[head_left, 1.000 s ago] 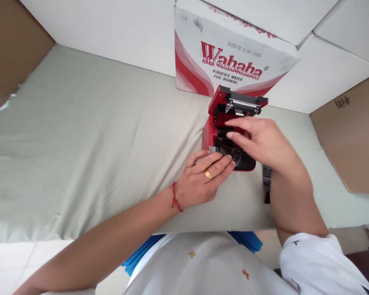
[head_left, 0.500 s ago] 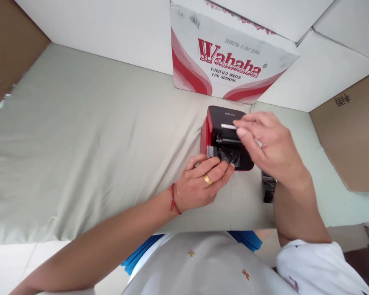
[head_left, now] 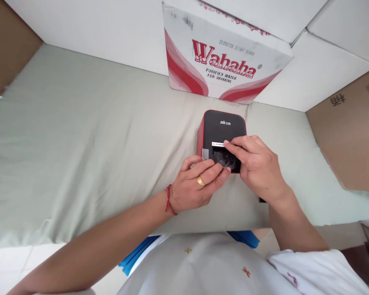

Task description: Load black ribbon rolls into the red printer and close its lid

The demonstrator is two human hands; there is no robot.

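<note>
A small black and red printer (head_left: 224,130) stands on the cloth in front of me, its lid down. A white sticker (head_left: 217,144) runs along the lid's front edge, above a dark slot. Out of this slot comes a crinkled, shiny, see-through film (head_left: 224,159). My left hand (head_left: 199,180), with a gold ring, is closed over the film's near end at the printer's front left. My right hand (head_left: 256,164) is closed at the lid's front right, fingertips on it beside the sticker; its thumb is hidden.
Behind the printer stands a white and red water carton (head_left: 227,61) against white boxes (head_left: 104,32). Brown cartons (head_left: 350,131) flank the cloth-covered surface (head_left: 80,143). Part of a dark object (head_left: 262,200) shows beside my right wrist.
The printer's lid was raised with the inside showing; my right hand has brought it down toward me. My left hand has stayed at the front on the film.
</note>
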